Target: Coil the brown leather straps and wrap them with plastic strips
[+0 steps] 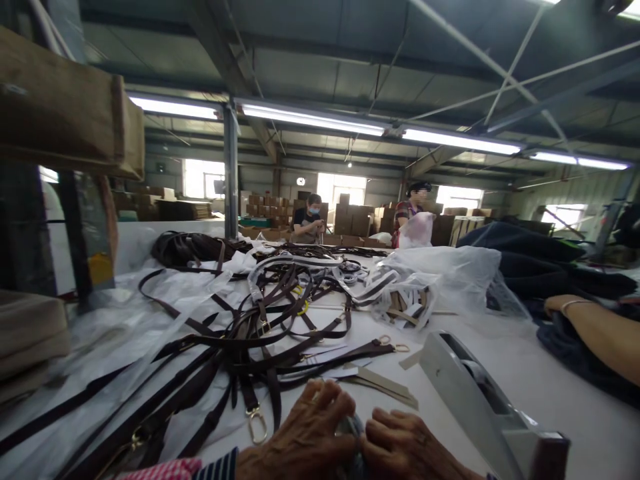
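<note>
At the bottom centre, my left hand has its fingers bent and pressed around a small greyish, shiny item. My right hand meets it from the right, fingers curled against the same item. The item lies mostly hidden between the two hands, so I cannot make out what it is. Just left of my left hand, a gold clasp hangs from one of the many dark brown straps tangled over the white table. Flat beige strips lie beyond my hands.
A grey tape dispenser stands at the right. Another person's arm rests on dark fabric at the far right. Clear plastic covers part of the table. Two people are farther back, near cardboard boxes.
</note>
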`<state>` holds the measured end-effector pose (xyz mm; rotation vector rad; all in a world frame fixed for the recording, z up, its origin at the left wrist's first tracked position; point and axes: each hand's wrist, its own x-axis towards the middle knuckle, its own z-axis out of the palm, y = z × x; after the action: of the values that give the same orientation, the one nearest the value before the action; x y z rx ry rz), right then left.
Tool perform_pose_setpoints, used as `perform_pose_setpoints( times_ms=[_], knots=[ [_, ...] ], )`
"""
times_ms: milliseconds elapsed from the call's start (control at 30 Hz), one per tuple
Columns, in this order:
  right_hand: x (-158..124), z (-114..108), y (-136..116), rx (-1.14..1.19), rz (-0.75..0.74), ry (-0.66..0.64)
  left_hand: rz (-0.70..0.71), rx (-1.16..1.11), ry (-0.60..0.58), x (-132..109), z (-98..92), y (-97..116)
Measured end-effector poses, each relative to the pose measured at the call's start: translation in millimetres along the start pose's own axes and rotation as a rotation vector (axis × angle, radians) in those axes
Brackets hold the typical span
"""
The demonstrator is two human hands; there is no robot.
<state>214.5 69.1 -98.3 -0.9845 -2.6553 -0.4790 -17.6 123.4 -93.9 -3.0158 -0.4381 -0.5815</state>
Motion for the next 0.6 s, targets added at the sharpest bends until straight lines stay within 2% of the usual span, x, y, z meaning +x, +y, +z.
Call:
perform_pose_setpoints(
  times_ms=[100,167,233,300,400,500,600],
  knots=[
    [3.1,4.9,-1.3,-0.021,-0.001,0.011,-0.053,0.014,0.006,6.6,25.9,-8.2],
    [5.2,4.5,-4.9,0.032,0.052,0.002,-0.072,-0.096,0.005,9.0,29.6,-8.8],
    [6.6,-1.0,-9.8,0.108,0.141,-0.016,-0.068,-0.261,-0.002,7.3,17.6,-5.0],
    [7.5,-11.9,-13.2,0.175,0.226,-0.055,-0.074,-0.397,-0.019,3.3,-3.2,-2.1],
    [9.1,-31.9,-8.2,0.241,0.301,-0.162,-0.036,-0.509,-0.099,-1.6,-28.7,-8.7],
    [10.9,-42.6,3.8,0.292,0.289,-0.253,0.012,-0.573,-0.142,-4.4,-38.1,-23.6],
    [13.3,-38.0,6.4,0.296,0.285,-0.238,0.048,-0.528,-0.185,-5.9,-42.5,-32.7]
  ],
)
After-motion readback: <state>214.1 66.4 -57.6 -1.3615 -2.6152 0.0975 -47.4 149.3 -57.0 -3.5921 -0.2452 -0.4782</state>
